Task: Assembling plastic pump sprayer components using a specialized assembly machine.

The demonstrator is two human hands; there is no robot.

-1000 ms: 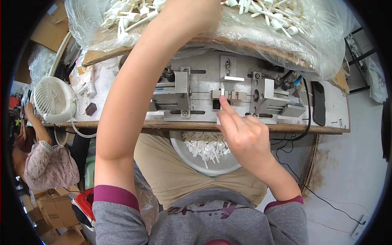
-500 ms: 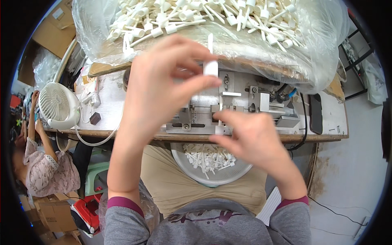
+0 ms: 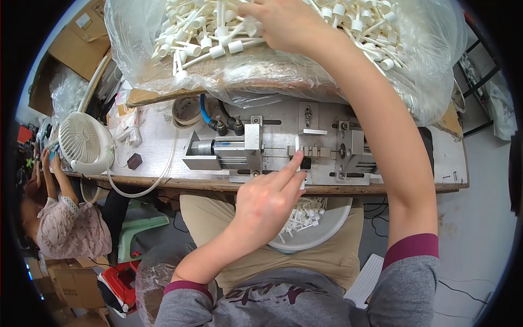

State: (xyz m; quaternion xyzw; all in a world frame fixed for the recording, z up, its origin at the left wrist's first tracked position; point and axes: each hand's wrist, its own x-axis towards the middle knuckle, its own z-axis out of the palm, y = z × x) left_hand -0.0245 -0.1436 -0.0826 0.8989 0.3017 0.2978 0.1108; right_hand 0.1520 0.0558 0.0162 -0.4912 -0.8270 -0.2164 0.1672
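Observation:
My left hand [image 3: 267, 201] is at the front of a metal clamping jig [image 3: 253, 139] on the bench. Its fingers are closed at a white plastic scoop [image 3: 297, 143] standing in the jig's middle block, with the index fingertip against the stem; the palm side is hidden. My right arm stretches across to a heap of white scoops [image 3: 190, 50], each a small round cup on a long stem. There my right hand [image 3: 286, 24] has its fingers bent round a blurred scoop [image 3: 252, 27], partly cut off by the upper edge.
A grey basket [image 3: 340, 220] of scoops rests on my lap below the bench edge. Clear plastic sheeting [image 3: 128, 41] lies around the heap. A tape roll [image 3: 186, 111], a white fan [image 3: 81, 144] and hoses stand left of the jig. Another person [image 3: 71, 223] works at far left.
My left hand has come down from above the jig to the scoop in it. My right hand has left the jig and reached up and away into the heap.

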